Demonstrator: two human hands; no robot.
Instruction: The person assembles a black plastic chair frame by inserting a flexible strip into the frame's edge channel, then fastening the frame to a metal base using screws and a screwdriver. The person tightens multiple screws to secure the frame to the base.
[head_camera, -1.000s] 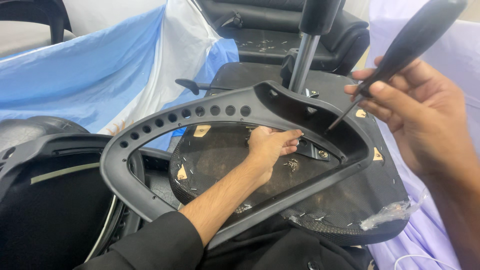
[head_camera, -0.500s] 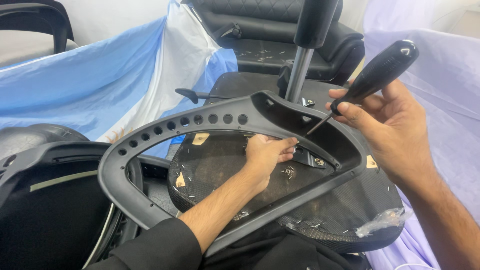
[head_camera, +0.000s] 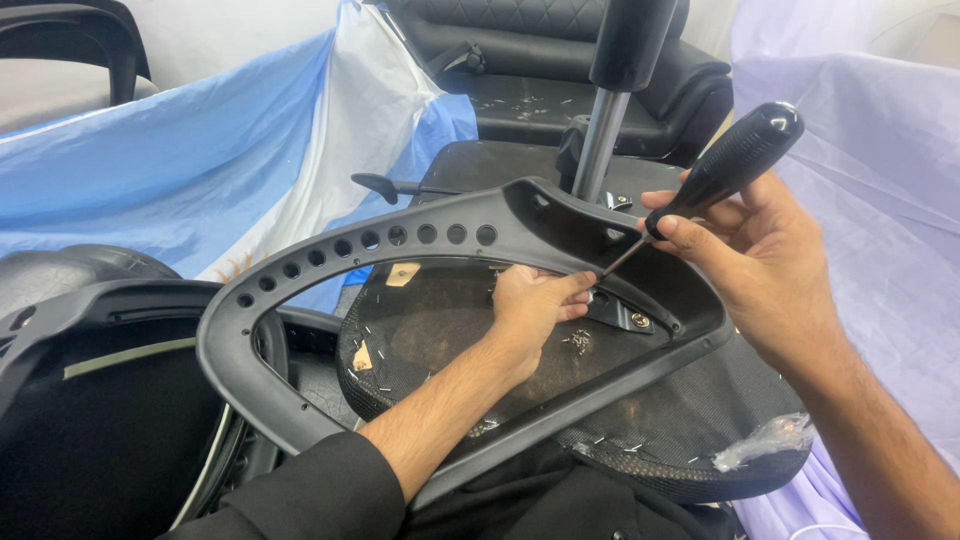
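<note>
A black-handled screwdriver (head_camera: 722, 168) is clasped in the grip of the right hand (head_camera: 770, 265), fingers closed round the lower handle, with the thin shaft slanting down and to the left. Its tip meets the fingertips of the left hand (head_camera: 530, 305), whose grip is pinched shut on something too small to be made out, just beside a metal bracket (head_camera: 615, 312).

Both hands are framed by a black plastic armrest loop (head_camera: 400, 240), pierced with a row of round holes along its upper bar; the left forearm is passed through the loop, so the bar lies across the way above the left hand and the lower bar is crossed by the arm. Under the hands an upturned seat base (head_camera: 440, 340) is seen, covered in dark fabric and dotted with staples. Above the screwdriver's tip a chrome gas cylinder (head_camera: 600, 135) rises, topped by a black sleeve cut off at the frame's edge.

A crumpled scrap of clear plastic (head_camera: 765, 442) is caught at the seat's edge below the right hand. Further out, a black quilted chair (head_camera: 540, 60) stands behind, blue and white sheeting (head_camera: 200, 170) is draped to the left, and lilac sheeting (head_camera: 880, 170) lies to the right. A second black chair shell (head_camera: 90, 400) is partly cut off at the lower left.
</note>
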